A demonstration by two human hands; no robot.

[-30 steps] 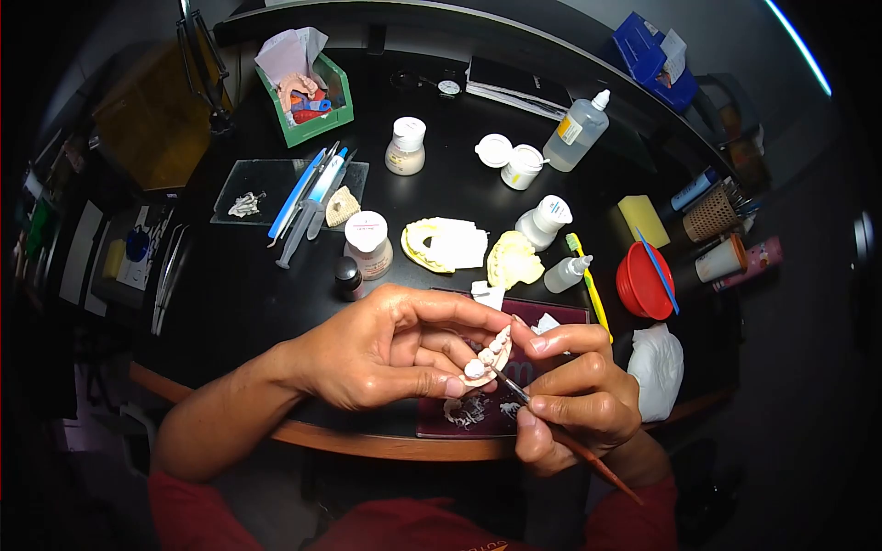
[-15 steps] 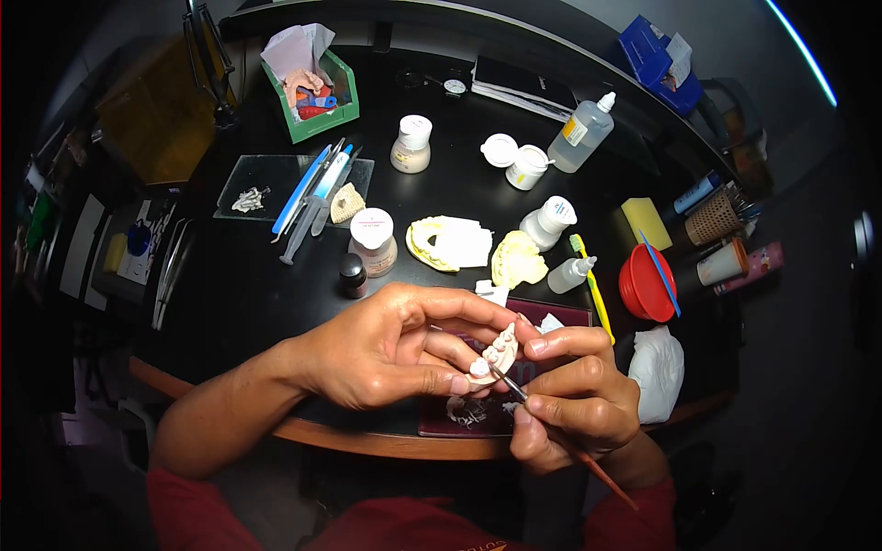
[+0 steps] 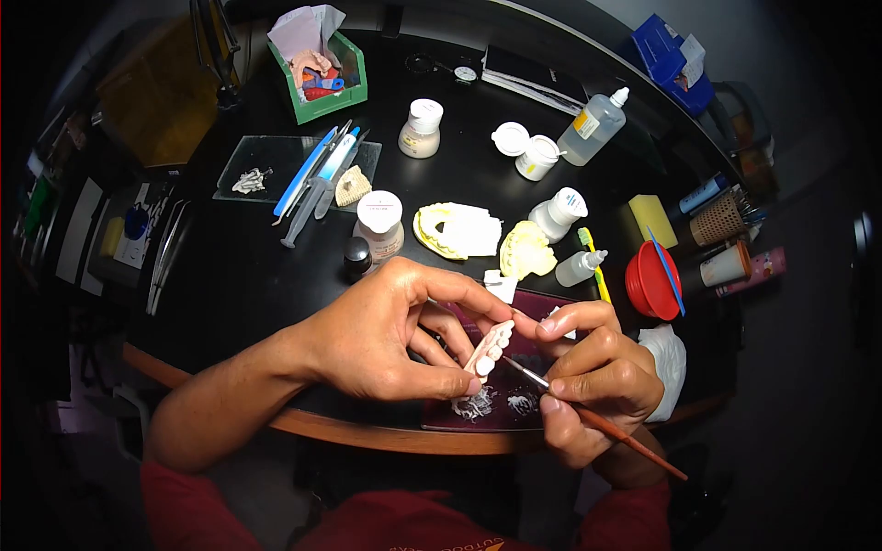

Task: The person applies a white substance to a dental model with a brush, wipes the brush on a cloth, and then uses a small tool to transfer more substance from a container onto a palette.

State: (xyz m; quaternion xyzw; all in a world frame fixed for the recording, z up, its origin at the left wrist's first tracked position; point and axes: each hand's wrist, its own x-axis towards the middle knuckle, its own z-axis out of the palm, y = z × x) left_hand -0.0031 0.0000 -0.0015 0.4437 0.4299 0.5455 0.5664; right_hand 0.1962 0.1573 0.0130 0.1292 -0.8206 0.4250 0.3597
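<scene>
Between thumb and fingers, my left hand (image 3: 395, 344) grips a small dental model (image 3: 491, 351) with a row of pale teeth, tilted toward me. One tooth at its near end is bright white. My right hand (image 3: 602, 376) is closed around a fine brush (image 3: 602, 424) with a reddish-brown handle. The brush tip points at the model's right side, close to the teeth. A right fingertip meets my left fingertips at the model's upper end. Beneath the hands lies a dark red slab (image 3: 542, 415) bearing smears of white paste (image 3: 474, 402).
Behind the hands stand a powder jar (image 3: 379, 220), a dark-capped bottle (image 3: 357, 257), yellowish plaster models (image 3: 457, 231) and a dropper bottle (image 3: 581, 267). To the right are a red bowl (image 3: 650, 280) and a tissue (image 3: 663, 363). Spatulas and a syringe (image 3: 308, 211) rest on a glass plate (image 3: 241, 151).
The brush has drawn back to the right from the teeth, and my right hand moved with it. The dental model has turned in my left hand. The whole view has shifted slightly.
</scene>
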